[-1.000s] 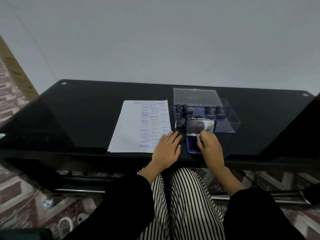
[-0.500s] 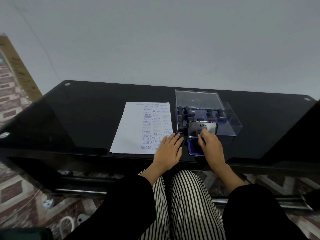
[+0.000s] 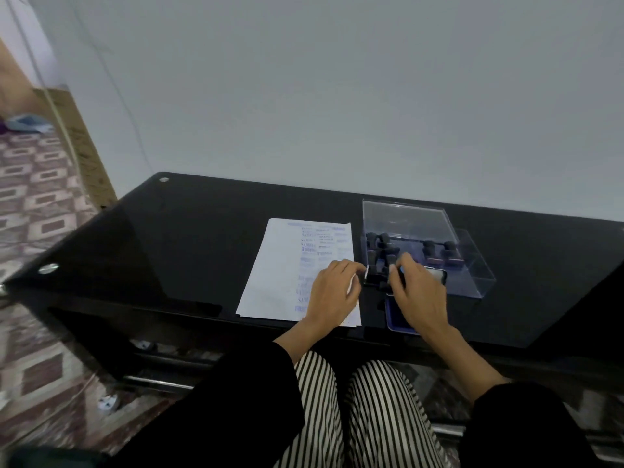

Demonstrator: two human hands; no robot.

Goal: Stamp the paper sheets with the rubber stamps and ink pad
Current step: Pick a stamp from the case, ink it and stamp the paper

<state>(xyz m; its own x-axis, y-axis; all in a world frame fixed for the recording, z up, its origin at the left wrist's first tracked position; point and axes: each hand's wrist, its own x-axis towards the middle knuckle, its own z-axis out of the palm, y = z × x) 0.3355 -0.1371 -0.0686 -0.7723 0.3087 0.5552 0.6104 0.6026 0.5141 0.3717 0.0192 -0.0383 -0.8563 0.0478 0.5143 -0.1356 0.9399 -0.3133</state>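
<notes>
Lifting the rubber stamp (image 3: 391,260) straight up out of the clear box (image 3: 474,265) avoids knocking its neighbours; the right grip (image 3: 422,295) seems clenched round it. Ink pad (image 3: 396,320) waits at the box's 6 o'clock, paper sheets (image 3: 280,265) at 9. Whether the left grip (image 3: 332,292) holds anything I cannot tell.

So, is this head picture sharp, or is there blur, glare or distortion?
Head view: motion blur smears the stamped words on the paper sheets; the glossy black table shows a dull sheen at its left; the wide lens skews the table's outline.
</notes>
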